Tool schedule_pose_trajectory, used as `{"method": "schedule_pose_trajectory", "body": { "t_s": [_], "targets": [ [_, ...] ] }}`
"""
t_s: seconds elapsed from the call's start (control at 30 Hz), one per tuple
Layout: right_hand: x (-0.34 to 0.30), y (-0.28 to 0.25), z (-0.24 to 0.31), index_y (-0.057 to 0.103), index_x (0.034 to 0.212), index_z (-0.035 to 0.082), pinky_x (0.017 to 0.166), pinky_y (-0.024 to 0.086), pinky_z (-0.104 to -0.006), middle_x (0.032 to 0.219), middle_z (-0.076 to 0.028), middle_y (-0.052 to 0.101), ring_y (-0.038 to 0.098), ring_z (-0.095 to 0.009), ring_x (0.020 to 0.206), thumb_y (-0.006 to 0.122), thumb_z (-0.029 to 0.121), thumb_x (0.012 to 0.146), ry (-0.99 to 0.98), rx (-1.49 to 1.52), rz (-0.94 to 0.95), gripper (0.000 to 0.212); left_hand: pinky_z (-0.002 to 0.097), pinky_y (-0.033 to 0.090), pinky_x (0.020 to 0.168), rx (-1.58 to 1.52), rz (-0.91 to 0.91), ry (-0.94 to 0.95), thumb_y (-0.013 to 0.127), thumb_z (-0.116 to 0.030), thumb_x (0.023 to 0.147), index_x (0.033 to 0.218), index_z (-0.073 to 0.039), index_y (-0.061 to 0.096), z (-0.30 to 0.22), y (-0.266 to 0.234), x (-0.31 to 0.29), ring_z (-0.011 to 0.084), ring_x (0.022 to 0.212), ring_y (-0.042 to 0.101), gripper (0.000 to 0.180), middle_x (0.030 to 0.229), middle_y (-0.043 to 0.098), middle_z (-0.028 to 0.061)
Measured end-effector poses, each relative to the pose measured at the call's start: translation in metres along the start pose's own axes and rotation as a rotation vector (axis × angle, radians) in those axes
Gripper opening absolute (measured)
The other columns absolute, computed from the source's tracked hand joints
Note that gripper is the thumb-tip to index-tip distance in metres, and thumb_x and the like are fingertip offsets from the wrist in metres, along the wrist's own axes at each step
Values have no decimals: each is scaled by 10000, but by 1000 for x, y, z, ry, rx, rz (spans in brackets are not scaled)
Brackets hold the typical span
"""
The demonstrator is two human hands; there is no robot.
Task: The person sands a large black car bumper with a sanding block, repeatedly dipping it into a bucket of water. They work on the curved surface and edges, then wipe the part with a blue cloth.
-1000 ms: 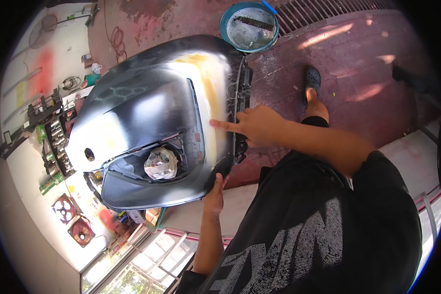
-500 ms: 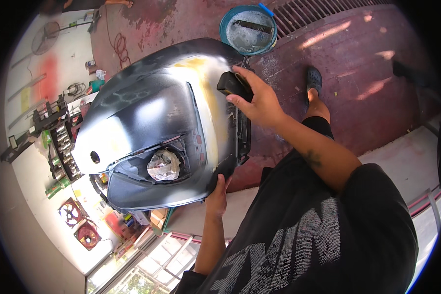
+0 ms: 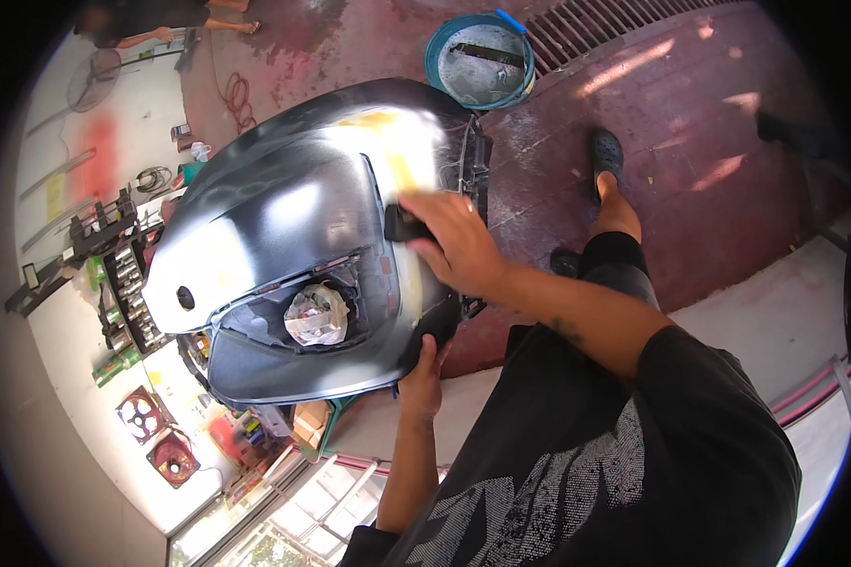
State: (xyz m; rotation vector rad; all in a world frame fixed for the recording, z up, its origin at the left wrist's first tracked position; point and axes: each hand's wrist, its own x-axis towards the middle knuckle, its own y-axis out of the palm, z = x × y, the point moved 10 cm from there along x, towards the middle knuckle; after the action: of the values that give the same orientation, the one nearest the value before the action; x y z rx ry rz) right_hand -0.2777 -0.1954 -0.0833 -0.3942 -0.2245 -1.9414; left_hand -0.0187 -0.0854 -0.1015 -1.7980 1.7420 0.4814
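Grey primer and yellowish filler cover the one large body panel (image 3: 293, 236) that the person holds up in front of the chest, above the red floor (image 3: 690, 142). It looks like a motorcycle front fairing, with one headlight opening stuffed with crumpled paper (image 3: 317, 314).

The left hand (image 3: 424, 378) grips the near lower edge of the panel, fingers wrapped around it from below. The right hand (image 3: 459, 241) presses one small dark block (image 3: 402, 225), probably a sanding block, flat on the right side of the panel, beside the yellow patch; its fingers are curled closed on the block.

To do this rubbing well, I think the block should stay flat on the curve, with even and light pressure, and the left hand must keep the panel from rocking. Pressing with an edge of the block could cut grooves in the filler.

On the far floor stands one teal bucket (image 3: 437, 66) with cloudy water. At the left, one rack of tools (image 3: 113, 274) leans, and two fans (image 3: 161, 439) lie near it.
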Motion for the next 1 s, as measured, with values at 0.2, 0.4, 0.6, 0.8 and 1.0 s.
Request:
{"method": "schedule_pose_trajectory", "body": {
  "t_s": [0.2, 0.4, 0.6, 0.8, 1.0],
  "targets": [
    [74, -15, -32, 560, 1481, 75, 1091, 428, -502, 1375, -159, 656, 590, -382, 1258, 720, 183, 954, 60, 9, -80, 561, 466, 547, 1107, 19, -9, -12, 635, -284, 1102, 1478, -21, 546, -6, 4, 4, 254, 1305, 637, 467, 1434, 629, 110],
    [11, 0, -6, 546, 1491, 86, 1098, 413, -508, 1403, -153, 631, 565, -371, 1310, 736, 172, 930, 29, -19, -58, 599, 454, 550, 1097, -52, -4, -24, 641, -263, 1099, 1470, -22, 554, 8, -8, 3, 246, 1297, 643, 450, 1411, 650, 101],
    [68, -12, -17, 549, 1492, 88, 1068, 425, -501, 1412, -150, 631, 579, -375, 1254, 723, 212, 944, 46, -137, -104, 588, 462, 515, 1161, -32, 8, -41, 670, -260, 1084, 1540, -54, 478, 8, -4, 12, 249, 1360, 585, 536, 1505, 560, 102],
    [22, -1, -8, 552, 1490, 92, 1075, 424, -501, 1411, -151, 633, 578, -373, 1263, 718, 209, 948, 17, -58, -12, 579, 468, 538, 1125, -41, -3, 17, 660, -295, 1087, 1498, -19, 523, 4, -3, 4, 267, 1321, 626, 513, 1462, 608, 121],
    [57, -8, -29, 549, 1487, 58, 1094, 425, -494, 1398, -203, 635, 577, -400, 1263, 703, 209, 980, 105, 26, -99, 551, 470, 536, 1123, -66, -1, -49, 653, -295, 1091, 1504, -31, 514, 9, -3, 11, 271, 1323, 626, 509, 1469, 607, 115]
  ]
}}
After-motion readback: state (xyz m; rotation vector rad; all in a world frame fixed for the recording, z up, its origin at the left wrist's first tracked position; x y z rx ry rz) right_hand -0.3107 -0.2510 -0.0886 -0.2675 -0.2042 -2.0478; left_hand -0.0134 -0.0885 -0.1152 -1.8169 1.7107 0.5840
